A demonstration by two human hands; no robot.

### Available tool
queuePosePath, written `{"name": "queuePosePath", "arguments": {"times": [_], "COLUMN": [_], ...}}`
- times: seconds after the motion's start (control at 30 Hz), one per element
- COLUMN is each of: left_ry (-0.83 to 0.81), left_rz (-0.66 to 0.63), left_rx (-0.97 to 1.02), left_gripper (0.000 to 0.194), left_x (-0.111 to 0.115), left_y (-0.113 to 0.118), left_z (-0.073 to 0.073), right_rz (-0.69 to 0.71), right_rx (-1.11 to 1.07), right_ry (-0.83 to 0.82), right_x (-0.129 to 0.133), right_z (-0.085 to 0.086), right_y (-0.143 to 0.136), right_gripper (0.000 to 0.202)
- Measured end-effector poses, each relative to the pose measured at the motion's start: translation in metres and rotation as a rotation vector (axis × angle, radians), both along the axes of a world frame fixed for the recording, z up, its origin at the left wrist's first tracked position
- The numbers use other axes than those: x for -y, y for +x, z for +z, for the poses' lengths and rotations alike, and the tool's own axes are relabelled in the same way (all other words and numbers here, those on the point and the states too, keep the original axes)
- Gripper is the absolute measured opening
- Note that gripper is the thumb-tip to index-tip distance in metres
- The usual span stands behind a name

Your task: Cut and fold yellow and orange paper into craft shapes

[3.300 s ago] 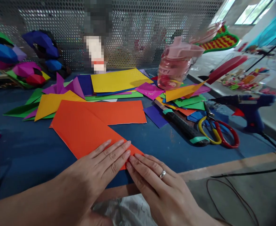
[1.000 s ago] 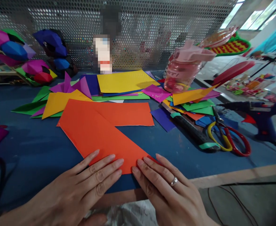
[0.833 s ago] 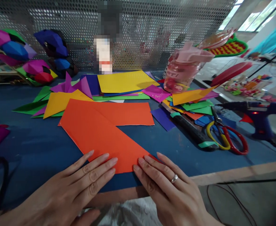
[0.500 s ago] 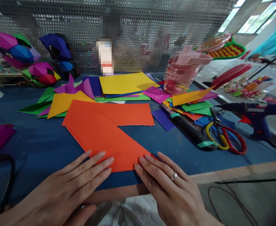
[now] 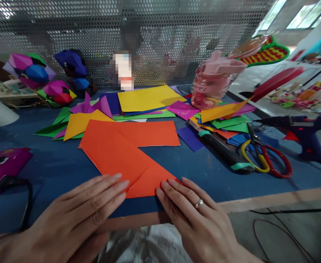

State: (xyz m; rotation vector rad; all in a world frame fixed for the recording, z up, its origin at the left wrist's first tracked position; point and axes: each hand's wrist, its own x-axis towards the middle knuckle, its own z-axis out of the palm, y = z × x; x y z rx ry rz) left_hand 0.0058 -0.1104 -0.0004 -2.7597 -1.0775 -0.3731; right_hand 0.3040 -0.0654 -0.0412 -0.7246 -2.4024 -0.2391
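Note:
A sheet of orange paper [image 5: 116, 153] lies aslant on the blue table in front of me. It laps over another orange piece, or a folded part of itself; I cannot tell which. My left hand [image 5: 91, 204] is at its lower left edge with fingers stretched out over the paper and its thumb low beneath. From those fingertips a slanting crease line runs up toward the sheet's middle. My right hand [image 5: 190, 208], with a ring on it, rests flat on the lower right corner, fingers extended.
Coloured paper stacks [image 5: 149, 98] lie behind. On the right are a utility knife [image 5: 223, 151], scissors [image 5: 264, 159], a glue gun [image 5: 303, 133] and a pink bottle [image 5: 211, 84]. Left are a purple device with a cable [image 5: 11, 171], a white cup [image 5: 0, 109] and faceted paper shapes [image 5: 36, 71].
A slanting crease line now shows on the orange paper beside my left fingertips. My left hand has shifted slightly left; my right hand stays in place. The view has turned a little to the left.

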Motion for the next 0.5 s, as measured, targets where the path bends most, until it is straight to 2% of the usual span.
{"name": "queuePosePath", "arguments": {"times": [0.17, 0.33, 0.5], "left_ry": [0.160, 0.226, 0.234], "left_rz": [-0.146, -0.143, -0.105], "left_rx": [-0.019, 0.071, 0.120], "left_gripper": [0.046, 0.044, 0.040], "left_x": [-0.006, -0.009, -0.013], "left_y": [0.020, 0.024, 0.021], "left_z": [-0.006, -0.018, -0.021], "right_rz": [0.003, 0.041, 0.047], "right_rx": [-0.034, -0.080, -0.152], "right_ry": [0.047, 0.033, 0.091], "right_x": [0.002, 0.003, 0.003], "right_z": [0.003, 0.004, -0.006], "right_y": [-0.006, -0.028, -0.048], "right_gripper": [0.042, 0.039, 0.039]}}
